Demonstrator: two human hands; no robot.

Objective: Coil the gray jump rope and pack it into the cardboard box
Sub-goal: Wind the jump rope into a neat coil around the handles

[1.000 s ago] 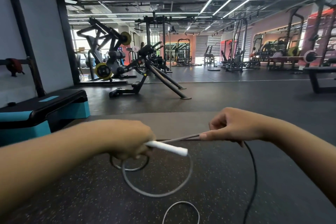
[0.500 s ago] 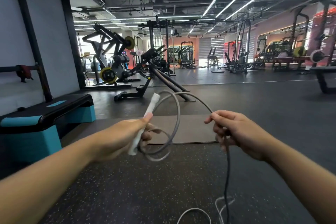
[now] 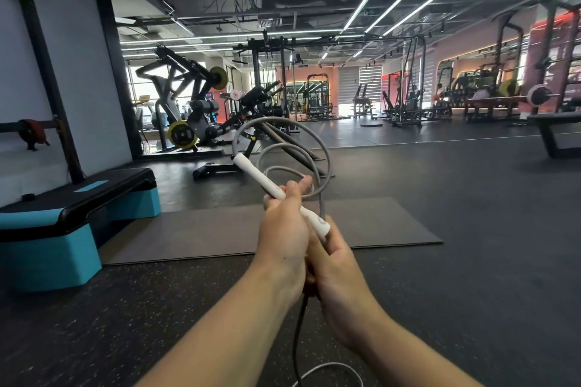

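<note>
The gray jump rope (image 3: 323, 148) rises in several loops above my hands at the centre of the head view. Its white handle (image 3: 256, 174) points up and to the left, with its lower end (image 3: 320, 225) showing between my hands. My left hand (image 3: 283, 229) is closed around the handle and the coils. Pressed against it from the right, my right hand (image 3: 336, 273) grips the rope below the handle. A free length (image 3: 298, 333) hangs down from my hands and curls on the floor at the bottom edge. No cardboard box is in view.
A gray mat (image 3: 377, 223) lies on the dark rubber floor just beyond my hands. A black and teal step platform (image 3: 63, 223) stands at the left. Weight machines (image 3: 188, 110), racks and a bench (image 3: 556, 132) fill the gym behind.
My right hand has come in from the right and now touches my left hand. The loops have grown and risen, and the handle has swung from pointing up-right to up-left.
</note>
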